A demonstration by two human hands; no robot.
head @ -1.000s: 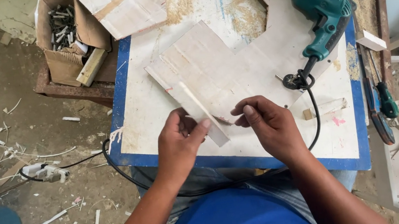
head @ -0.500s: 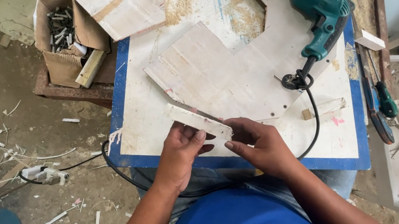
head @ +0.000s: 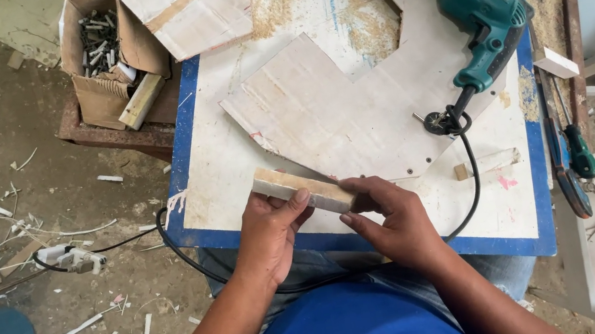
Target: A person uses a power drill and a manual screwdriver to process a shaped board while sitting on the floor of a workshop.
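Observation:
Both of my hands hold one small pale wooden block just above the near edge of the white worktable. My left hand grips the block's left half, thumb along its near side. My right hand pinches its right end with the fingertips. The block is turned so one long edge faces up. A flat, angular plywood cut-out lies on the table just beyond the block. Further right rests a teal electric drill, its black cord looping down past my right hand.
A cardboard box of screws stands on a low stand left of the table. Sawdust covers the table's far middle. A screwdriver and other tools lie at the right edge. Wood scraps, a cable and a plug litter the floor at left.
The block has been drawn toward me and turned onto its edge. Both hands have closed around its ends and moved slightly nearer the table's front edge.

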